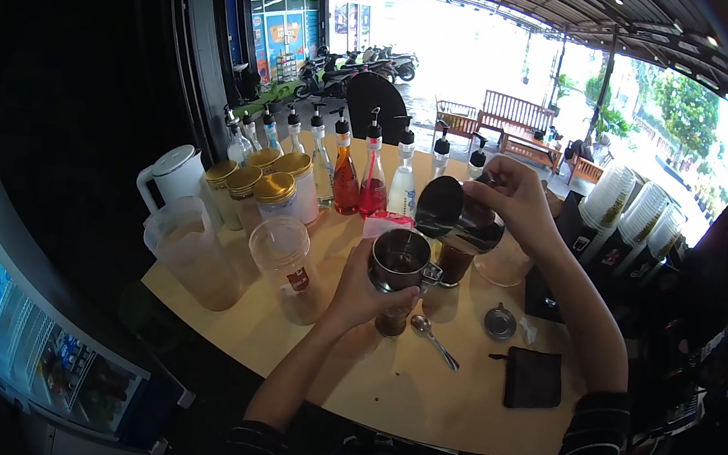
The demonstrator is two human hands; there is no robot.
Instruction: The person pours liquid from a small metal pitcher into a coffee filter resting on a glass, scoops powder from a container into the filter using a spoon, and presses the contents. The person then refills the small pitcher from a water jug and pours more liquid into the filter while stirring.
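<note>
My left hand (359,291) is wrapped around a shiny metal cup (400,254) with a small side handle, its open top facing me. Directly below the cup, a small clear glass (392,322) stands on the table, partly hidden. My right hand (516,197) grips a dark metal pitcher (479,228), tilted so its round mouth faces the cup. Behind it stands a glass of dark brown liquid (455,267). A metal spoon (436,343) lies to the right of the small glass. Whether liquid is flowing from the pitcher, I cannot tell.
Pump-topped syrup bottles (373,177) line the table's back edge. To the left are gold-lidded jars (275,195), a clear jar (280,264) and plastic jugs (187,252). A small metal disc (500,322) and folded dark cloth (532,379) lie right, near stacked cups (639,211).
</note>
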